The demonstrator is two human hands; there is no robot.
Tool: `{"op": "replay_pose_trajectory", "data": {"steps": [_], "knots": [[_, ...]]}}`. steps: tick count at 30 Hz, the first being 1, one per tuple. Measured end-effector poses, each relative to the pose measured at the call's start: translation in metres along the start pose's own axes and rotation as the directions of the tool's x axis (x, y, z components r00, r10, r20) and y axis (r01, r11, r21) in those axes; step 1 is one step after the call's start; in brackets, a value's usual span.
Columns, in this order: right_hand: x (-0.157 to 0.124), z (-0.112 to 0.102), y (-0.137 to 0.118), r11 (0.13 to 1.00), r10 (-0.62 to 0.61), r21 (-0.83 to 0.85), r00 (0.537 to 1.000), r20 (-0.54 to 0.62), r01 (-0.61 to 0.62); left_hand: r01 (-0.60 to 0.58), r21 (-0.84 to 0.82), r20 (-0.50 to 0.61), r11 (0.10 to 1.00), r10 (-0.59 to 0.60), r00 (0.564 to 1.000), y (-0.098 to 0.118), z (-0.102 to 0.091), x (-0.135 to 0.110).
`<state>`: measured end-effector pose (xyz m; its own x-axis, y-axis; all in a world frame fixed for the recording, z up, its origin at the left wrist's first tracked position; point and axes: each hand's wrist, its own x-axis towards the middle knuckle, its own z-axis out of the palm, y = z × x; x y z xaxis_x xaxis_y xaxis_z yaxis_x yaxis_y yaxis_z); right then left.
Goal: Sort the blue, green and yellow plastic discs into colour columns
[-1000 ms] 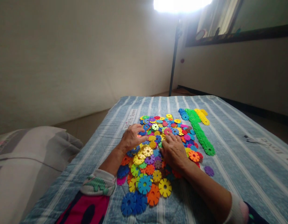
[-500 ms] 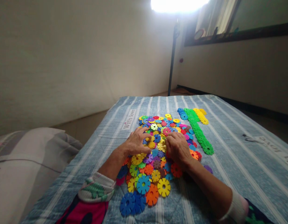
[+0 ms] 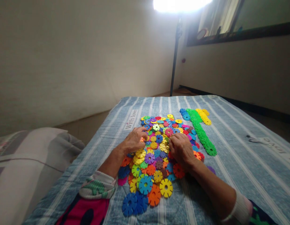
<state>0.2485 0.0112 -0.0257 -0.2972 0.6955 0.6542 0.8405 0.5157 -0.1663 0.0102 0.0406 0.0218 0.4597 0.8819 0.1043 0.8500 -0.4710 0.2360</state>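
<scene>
A pile of notched plastic discs (image 3: 159, 156) in many colours lies in front of me. At its left side, my left hand (image 3: 134, 139) is open, with thumb and curved fingers apart over the discs. My right hand (image 3: 181, 148) rests on the pile's right side, its fingers drawn together and pointing down. Whatever is between those fingertips is hidden. A yellow disc (image 3: 164, 147) lies beside them. To the right of the pile lie green discs (image 3: 202, 136) in a long overlapping strip, with blue discs (image 3: 185, 115) and yellow discs (image 3: 205, 118) at its far end.
The discs lie on a striped blue cloth (image 3: 231, 168) covering a raised flat surface. Behind it, a bright lamp (image 3: 182, 4) stands on a dark pole (image 3: 175, 59). Pale covered bedding or furniture (image 3: 37, 159) is at the left.
My left hand has shifted slightly left, away from the middle of the pile, uncovering more discs. My right hand stays in nearly the same spot. The view has moved a little.
</scene>
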Motion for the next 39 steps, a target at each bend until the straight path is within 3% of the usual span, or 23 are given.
{"op": "replay_pose_trajectory", "data": {"steps": [6,23,32,39], "knots": [[-0.001,0.000,0.001,1.000,-0.022,-0.014,1.000,-0.011,0.022,-0.024,-0.026,0.030,0.999,0.025,0.999,0.001,0.001,0.000],[-0.002,0.000,0.001,1.000,-0.028,0.011,1.000,-0.014,0.028,-0.073,0.033,-0.024,0.997,0.073,0.997,0.002,0.005,0.003],[-0.002,0.003,0.002,1.000,-0.022,0.012,1.000,-0.006,0.022,-0.081,0.114,-0.175,0.990,0.101,0.979,-0.003,0.020,0.005],[-0.002,0.001,0.002,1.000,-0.018,0.020,1.000,-0.004,0.018,-0.050,0.100,-0.226,0.994,0.071,0.971,-0.001,0.017,0.006]]}}
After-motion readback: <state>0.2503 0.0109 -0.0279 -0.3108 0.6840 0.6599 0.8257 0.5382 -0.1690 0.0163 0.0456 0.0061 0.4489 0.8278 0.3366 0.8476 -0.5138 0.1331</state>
